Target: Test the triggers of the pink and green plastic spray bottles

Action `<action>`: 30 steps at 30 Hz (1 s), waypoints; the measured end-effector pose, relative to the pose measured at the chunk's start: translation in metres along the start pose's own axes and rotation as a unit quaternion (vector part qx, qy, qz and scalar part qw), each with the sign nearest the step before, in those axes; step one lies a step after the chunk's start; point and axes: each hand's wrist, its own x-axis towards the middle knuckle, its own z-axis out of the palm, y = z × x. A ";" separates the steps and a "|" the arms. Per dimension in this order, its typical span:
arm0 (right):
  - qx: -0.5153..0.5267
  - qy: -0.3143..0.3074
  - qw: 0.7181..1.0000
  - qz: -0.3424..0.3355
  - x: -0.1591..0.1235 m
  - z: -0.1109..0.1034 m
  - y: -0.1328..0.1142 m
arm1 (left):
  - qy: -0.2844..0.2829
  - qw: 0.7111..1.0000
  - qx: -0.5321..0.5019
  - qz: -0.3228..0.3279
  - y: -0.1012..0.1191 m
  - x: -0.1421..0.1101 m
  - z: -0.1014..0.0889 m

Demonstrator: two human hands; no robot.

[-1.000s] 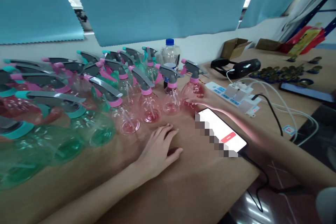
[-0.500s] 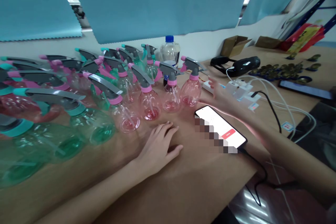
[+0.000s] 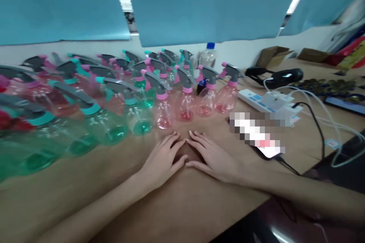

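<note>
My left hand (image 3: 162, 159) lies palm down on the brown table (image 3: 171, 212), fingers apart, with nothing in it. Facing it, my right hand (image 3: 215, 155) rests flat in the same way, also holding nothing. The two hands' fingertips and thumbs nearly meet; whether they touch I cannot tell. Just beyond the fingers stands a pink spray bottle (image 3: 163, 111) with a grey trigger head. Another pink spray bottle (image 3: 186, 102) is beside it, and a green spray bottle (image 3: 138, 115) stands to the left. Right of my right hand lies a lit phone (image 3: 269, 151), partly blurred out.
Many more spray bottles fill the left, including a green one (image 3: 107, 127). A blue-capped bottle (image 3: 209, 57) stands behind. At right are a white power strip (image 3: 253, 98) with chargers and cables, a black headset-like device (image 3: 282, 78) and a cardboard box (image 3: 272, 57).
My right hand has come down and left from near the rightmost pink bottle and the power strip to lie beside my left hand. The view has turned left.
</note>
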 end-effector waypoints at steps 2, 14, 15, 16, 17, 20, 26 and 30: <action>-0.015 -0.008 1.000 -0.024 0.010 0.011 -0.013 | 0.004 1.000 0.011 -0.024 -0.010 -0.032 -0.012; 0.067 -0.039 0.972 -0.223 0.101 0.077 -0.135 | 0.096 0.971 0.051 -0.215 -0.072 -0.230 -0.079; 0.088 -0.043 0.966 -0.241 0.109 0.082 -0.147 | 0.100 0.966 0.039 -0.237 -0.077 -0.244 -0.083; 0.112 -0.049 0.959 -0.257 0.117 0.087 -0.159 | 0.114 0.959 0.024 -0.257 -0.083 -0.256 -0.088; 0.128 -0.056 0.952 -0.271 0.125 0.092 -0.170 | 0.137 0.951 0.009 -0.278 -0.088 -0.267 -0.093; 0.161 -0.081 0.936 -0.302 0.150 0.105 -0.207 | 0.170 0.908 -0.064 -0.377 -0.103 -0.294 -0.112; 0.249 -0.106 0.910 -0.315 0.203 0.127 -0.278 | 0.334 0.783 -0.123 -0.511 -0.138 -0.325 -0.152; 0.335 -0.103 0.895 -0.277 0.224 0.145 -0.313 | 0.435 0.727 -0.072 -0.527 -0.166 -0.330 -0.161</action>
